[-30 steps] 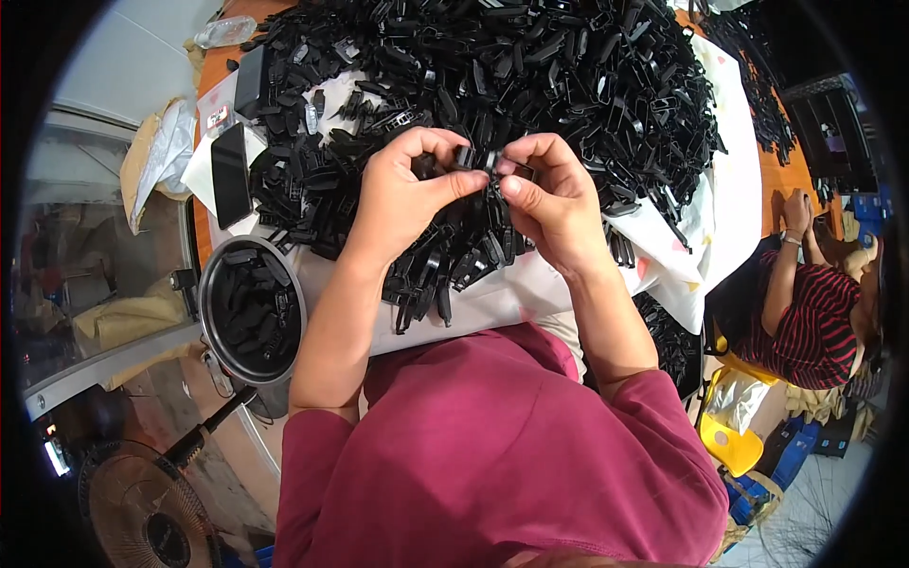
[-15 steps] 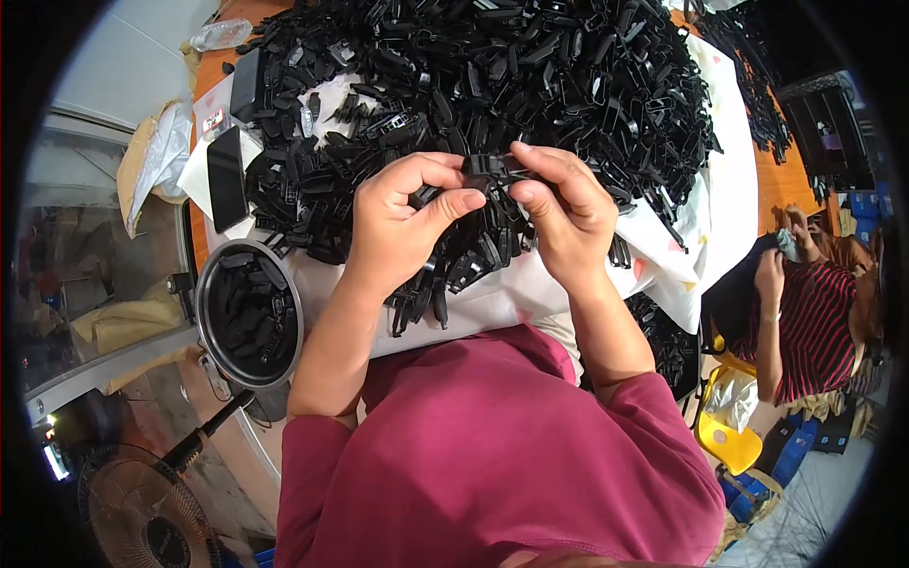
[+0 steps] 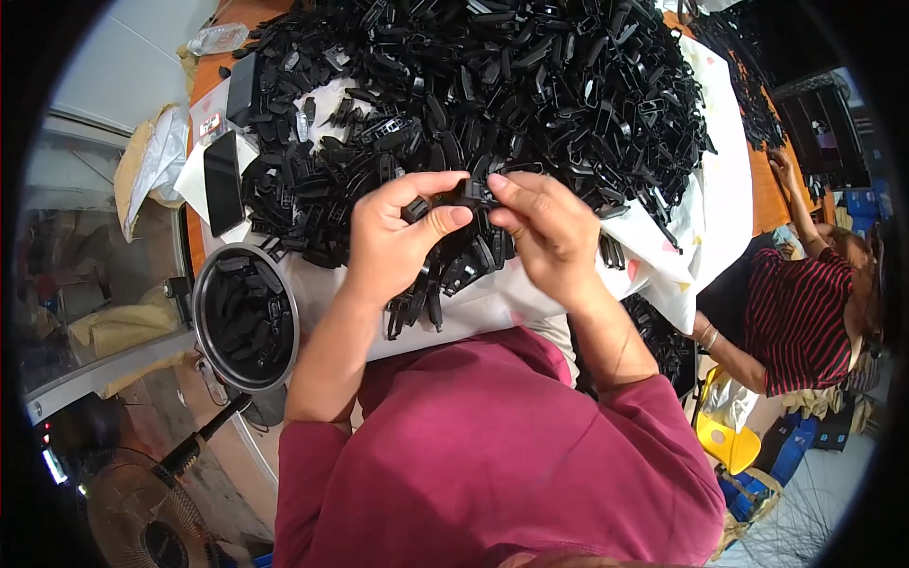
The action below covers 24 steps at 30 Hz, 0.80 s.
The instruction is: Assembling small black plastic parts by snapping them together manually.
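Over the near edge of a big heap of black plastic clip-like parts (image 3: pixel 568 104), my two hands meet on one small black plastic part (image 3: pixel 476 192). My left hand (image 3: pixel 393 237) pinches its left side between thumb and forefinger. A dark piece also shows inside the curl of that hand; whether it is held or lies behind is unclear. My right hand (image 3: pixel 549 232) grips the right side with thumb and fingertips, covering much of the part. Its exact kind cannot be made out.
At my left stands a round metal bowl (image 3: pixel 198 317) with black parts in it. A phone (image 3: pixel 223 185) and a plastic bottle (image 3: pixel 218 38) lie beyond it. A white patterned sheet (image 3: pixel 729 142) covers the table. A fan (image 3: pixel 151 516) stands lower left; a co-worker (image 3: pixel 800 322) sits at right.
My right hand has shifted left and slightly down, closing in on my left hand around the part. At right, the co-worker's arms have spread apart, one reaching to the table.
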Available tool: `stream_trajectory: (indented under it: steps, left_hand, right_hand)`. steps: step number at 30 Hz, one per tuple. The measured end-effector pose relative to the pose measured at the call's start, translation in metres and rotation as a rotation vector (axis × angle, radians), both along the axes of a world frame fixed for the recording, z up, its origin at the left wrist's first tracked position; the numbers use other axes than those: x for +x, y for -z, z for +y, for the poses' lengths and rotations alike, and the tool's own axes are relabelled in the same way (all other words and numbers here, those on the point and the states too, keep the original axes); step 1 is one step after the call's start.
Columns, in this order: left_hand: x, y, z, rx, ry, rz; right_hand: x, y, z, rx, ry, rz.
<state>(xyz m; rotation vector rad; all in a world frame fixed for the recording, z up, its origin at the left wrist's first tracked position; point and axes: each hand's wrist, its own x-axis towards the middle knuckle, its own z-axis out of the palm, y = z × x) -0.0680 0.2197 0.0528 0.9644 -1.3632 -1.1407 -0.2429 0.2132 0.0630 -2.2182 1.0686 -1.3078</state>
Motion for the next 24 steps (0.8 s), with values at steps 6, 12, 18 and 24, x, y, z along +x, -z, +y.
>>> stream_trajectory:
  steps: [6, 12, 18, 24]
  left_hand:
    - [-0.026, 0.018, 0.013, 0.337, 0.014, 0.583]
    - [-0.004, 0.031, 0.029, 0.407, 0.145, 0.639]
    - [0.036, 0.038, 0.008, 0.199, -0.269, 0.429]
    - [0.039, 0.027, -0.037, 0.177, -0.393, 0.162]
  right_hand:
    - [0.019, 0.03, 0.007, -0.275, 0.138, -0.015]
    - [0.018, 0.038, 0.041, 0.869, -0.136, -0.632]
    - [0.001, 0.044, -0.01, 0.236, 0.133, 0.27]
    - [-0.006, 0.053, -0.046, 0.049, 0.399, 0.915]
